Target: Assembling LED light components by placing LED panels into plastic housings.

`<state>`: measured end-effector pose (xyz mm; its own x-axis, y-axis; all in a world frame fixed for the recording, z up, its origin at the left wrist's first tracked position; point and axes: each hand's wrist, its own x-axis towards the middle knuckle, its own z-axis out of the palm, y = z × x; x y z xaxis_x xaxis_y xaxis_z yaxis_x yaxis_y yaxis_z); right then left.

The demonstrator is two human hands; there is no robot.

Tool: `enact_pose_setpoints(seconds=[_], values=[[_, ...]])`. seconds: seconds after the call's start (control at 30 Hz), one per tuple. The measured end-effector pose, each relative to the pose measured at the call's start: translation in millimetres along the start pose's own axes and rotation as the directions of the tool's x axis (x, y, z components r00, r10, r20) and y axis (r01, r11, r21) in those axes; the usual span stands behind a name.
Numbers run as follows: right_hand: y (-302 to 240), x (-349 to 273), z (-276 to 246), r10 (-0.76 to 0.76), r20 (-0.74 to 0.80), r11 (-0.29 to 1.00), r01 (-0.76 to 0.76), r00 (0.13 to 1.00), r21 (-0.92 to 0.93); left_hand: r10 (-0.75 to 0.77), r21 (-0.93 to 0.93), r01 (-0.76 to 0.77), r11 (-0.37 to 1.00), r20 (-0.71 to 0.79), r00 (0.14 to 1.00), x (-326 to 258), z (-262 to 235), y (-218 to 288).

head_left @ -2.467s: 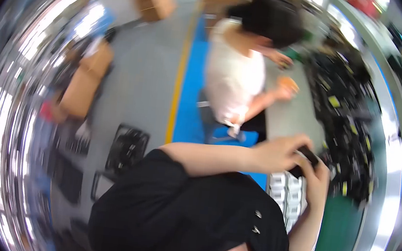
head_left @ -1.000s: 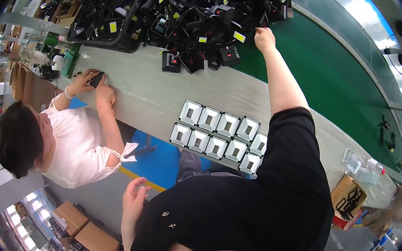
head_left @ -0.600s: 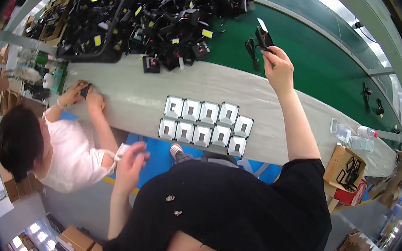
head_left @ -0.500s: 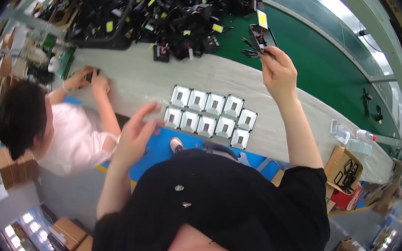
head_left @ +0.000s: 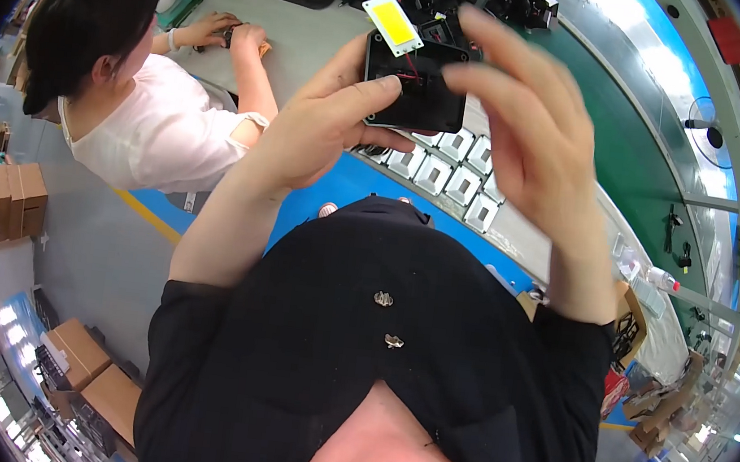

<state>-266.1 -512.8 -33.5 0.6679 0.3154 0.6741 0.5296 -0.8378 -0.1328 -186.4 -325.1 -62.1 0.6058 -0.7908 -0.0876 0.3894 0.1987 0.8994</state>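
Upper centre of frame: left hand (head_left: 326,132) grips a black square plastic housing (head_left: 419,87) with a yellow rectangular LED chip (head_left: 394,23) wired at its top edge and apparently not yet seated; right hand (head_left: 525,130), fingers spread, grasps nothing.

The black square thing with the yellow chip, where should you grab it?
Probably by the bare side edges of the black housing, coming from below as the left hand does. The yellow chip hangs loose on thin wires up top, so avoid that end.
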Motion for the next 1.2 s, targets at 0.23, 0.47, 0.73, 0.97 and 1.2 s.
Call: enact_pose_setpoints(seconds=[0.23, 0.47, 0.73, 0.97, 1.2], values=[[-28, 56, -2, -0.205, 0.387, 0.940, 0.291, 0.899, -0.178, -0.012, 0.081, 0.004, 0.997, 0.096, 0.995, -31, -13, 7], [-40, 53, -9, -0.146, 0.339, 0.966, 0.208, 0.930, -0.156, 0.156, 0.091, -0.157, 0.983, 0.014, 0.988, -55, -23, 5], [-17, 51, -4, -0.241, 0.274, 0.943, 0.291, 0.931, -0.161, -0.116, -0.332, 0.185, 0.925, 0.216, 0.970, -36, -32, 5], [-5, 21, -6, -0.449, 0.185, 0.850, 0.482, 0.874, -0.214, -0.118, 0.070, 0.097, 0.993, 0.447, 0.886, -25, -9, -3], [-14, 23, -35, -0.414, 0.138, 0.889, 0.432, 0.900, -0.149, -0.132, -0.421, 0.268, 0.867, 0.324, 0.937, -16, -1, -32]])
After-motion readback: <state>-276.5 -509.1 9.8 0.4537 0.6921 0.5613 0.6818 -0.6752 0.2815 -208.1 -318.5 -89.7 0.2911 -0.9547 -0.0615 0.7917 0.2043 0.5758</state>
